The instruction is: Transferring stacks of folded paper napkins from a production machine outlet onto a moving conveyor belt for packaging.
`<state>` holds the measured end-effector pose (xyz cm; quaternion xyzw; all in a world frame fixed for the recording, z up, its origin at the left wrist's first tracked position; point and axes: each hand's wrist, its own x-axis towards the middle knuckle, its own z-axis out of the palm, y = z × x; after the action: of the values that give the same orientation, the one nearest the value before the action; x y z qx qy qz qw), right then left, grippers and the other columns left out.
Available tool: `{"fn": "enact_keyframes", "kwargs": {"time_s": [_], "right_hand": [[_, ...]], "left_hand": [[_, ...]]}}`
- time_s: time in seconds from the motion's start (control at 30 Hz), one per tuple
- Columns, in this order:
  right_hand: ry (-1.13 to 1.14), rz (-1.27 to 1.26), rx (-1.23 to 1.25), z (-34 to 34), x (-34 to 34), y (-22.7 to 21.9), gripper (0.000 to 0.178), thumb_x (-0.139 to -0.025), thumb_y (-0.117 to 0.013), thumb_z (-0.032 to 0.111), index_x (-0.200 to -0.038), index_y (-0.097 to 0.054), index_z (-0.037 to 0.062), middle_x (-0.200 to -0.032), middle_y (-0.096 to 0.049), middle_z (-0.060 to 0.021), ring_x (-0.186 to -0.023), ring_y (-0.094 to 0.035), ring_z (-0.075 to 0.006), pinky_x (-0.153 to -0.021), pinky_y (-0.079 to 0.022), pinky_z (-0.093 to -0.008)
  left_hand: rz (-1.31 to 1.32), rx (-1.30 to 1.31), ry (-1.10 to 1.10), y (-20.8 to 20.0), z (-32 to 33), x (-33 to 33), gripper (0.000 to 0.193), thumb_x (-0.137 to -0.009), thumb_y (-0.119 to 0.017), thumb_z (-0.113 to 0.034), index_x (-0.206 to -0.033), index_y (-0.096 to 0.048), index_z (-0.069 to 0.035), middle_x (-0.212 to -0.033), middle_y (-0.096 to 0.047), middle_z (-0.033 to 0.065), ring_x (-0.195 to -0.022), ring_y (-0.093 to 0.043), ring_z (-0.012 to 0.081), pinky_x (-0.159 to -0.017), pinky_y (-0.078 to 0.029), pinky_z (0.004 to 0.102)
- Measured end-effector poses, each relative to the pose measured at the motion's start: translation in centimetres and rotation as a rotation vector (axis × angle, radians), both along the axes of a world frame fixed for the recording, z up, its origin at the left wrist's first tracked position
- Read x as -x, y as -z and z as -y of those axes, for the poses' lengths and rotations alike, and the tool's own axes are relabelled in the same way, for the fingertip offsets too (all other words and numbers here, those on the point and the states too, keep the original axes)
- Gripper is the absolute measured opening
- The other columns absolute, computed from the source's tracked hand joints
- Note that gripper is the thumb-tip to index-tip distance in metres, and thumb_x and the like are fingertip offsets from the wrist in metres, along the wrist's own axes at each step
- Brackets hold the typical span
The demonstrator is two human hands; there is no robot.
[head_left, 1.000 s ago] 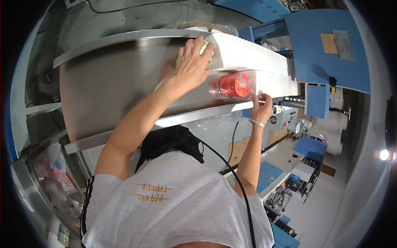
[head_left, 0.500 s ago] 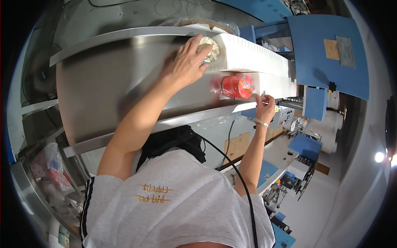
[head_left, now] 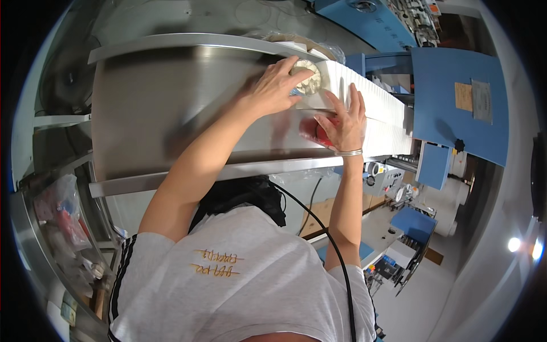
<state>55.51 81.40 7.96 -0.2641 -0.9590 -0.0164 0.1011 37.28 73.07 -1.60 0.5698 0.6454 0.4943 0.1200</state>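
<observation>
A cream-topped cylinder [head_left: 308, 81], its top crumpled, stands at the near end of the far row of white, thin sheet-like pieces [head_left: 364, 91]. My left hand [head_left: 278, 88] is on its left side, thumb across the top and fingers round the far edge. Over the boundary between the two white rows, my right hand [head_left: 346, 122] is open, fingers spread toward the far row. Partly hidden beneath that hand is a red cylinder [head_left: 322, 134], which stands at the end of the nearer white row.
Both rows lie in a long metal trough with a raised far rail [head_left: 188, 40] and near rail [head_left: 228, 172]. A blue machine panel [head_left: 439, 102] stands at the right end. Plastic bags [head_left: 65, 211] hang at lower left. A black cable [head_left: 319, 222] crosses my front.
My right hand has moved from the near side of the nearer row up and over the red cylinder, its fingers spreading. My left hand stays on the cream-topped cylinder. The whole view has shifted slightly.
</observation>
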Motion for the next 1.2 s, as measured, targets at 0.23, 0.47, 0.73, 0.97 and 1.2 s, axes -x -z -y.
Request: {"fn": "enact_keyframes", "kwargs": {"time_s": [0.23, 0.47, 0.73, 0.97, 1.2], "right_hand": [[-0.054, -0.084, 0.051, -3.0, -1.7, 1.4, 0.051, -0.069, -0.077, 0.031, -0.118, -0.063, 0.0276, -0.137, -0.040, -0.0201, -0.125, -0.039, -0.0404, -0.100, -0.037, -0.0467], [-0.035, -0.115, 0.113, -3.6, -1.9, 1.9, 0.049, -0.071, -0.077, 0.025, -0.118, -0.063, 0.0283, -0.138, -0.042, -0.0189, -0.126, -0.039, -0.0377, -0.102, -0.036, -0.0456], [-0.050, -0.112, 0.105, -3.8, -1.9, 2.1, 0.056, -0.067, -0.078, 0.019, -0.120, -0.062, 0.0302, -0.138, -0.043, -0.0161, -0.126, -0.039, -0.0358, -0.103, -0.035, -0.0448], [-0.034, -0.071, 0.069, -3.2, -1.6, 1.7, 0.056, -0.067, -0.079, 0.018, -0.120, -0.062, 0.0277, -0.137, -0.043, -0.0176, -0.126, -0.040, -0.0353, -0.103, -0.035, -0.0443], [-0.055, -0.100, 0.068, -3.4, -1.7, 1.8, 0.060, -0.064, -0.080, 0.019, -0.120, -0.061, 0.0306, -0.136, -0.045, -0.0165, -0.124, -0.041, -0.0354, -0.102, -0.037, -0.0453]], "left_hand": [[0.053, 0.079, 0.042, -1.3, 0.4, 1.3, 0.071, -0.066, -0.070, -0.007, -0.132, -0.047, -0.018, -0.137, -0.037, 0.0188, -0.117, -0.046, 0.0412, -0.098, -0.040, 0.0453], [0.051, 0.059, 0.045, -1.1, 0.5, 1.1, 0.074, -0.065, -0.068, -0.006, -0.135, -0.044, -0.017, -0.136, -0.037, 0.0187, -0.117, -0.046, 0.0398, -0.099, -0.040, 0.0448], [-0.046, 0.212, 0.021, -3.0, 1.6, 2.4, 0.081, -0.058, -0.071, -0.006, -0.134, -0.043, -0.016, -0.131, -0.040, 0.0166, -0.121, -0.042, 0.0362, -0.098, -0.040, 0.0408], [0.199, 0.420, 0.490, -5.1, 3.8, 4.0, 0.054, -0.071, -0.074, -0.038, -0.113, -0.056, -0.009, -0.114, -0.055, 0.0083, -0.105, -0.054, 0.0240, -0.086, -0.044, 0.0334], [0.716, 0.653, 0.898, -4.4, 2.4, 0.6, 0.032, -0.090, -0.060, -0.031, -0.103, -0.059, -0.001, -0.087, -0.063, 0.0075, -0.079, -0.065, 0.0148, -0.070, -0.049, 0.0274]]}}
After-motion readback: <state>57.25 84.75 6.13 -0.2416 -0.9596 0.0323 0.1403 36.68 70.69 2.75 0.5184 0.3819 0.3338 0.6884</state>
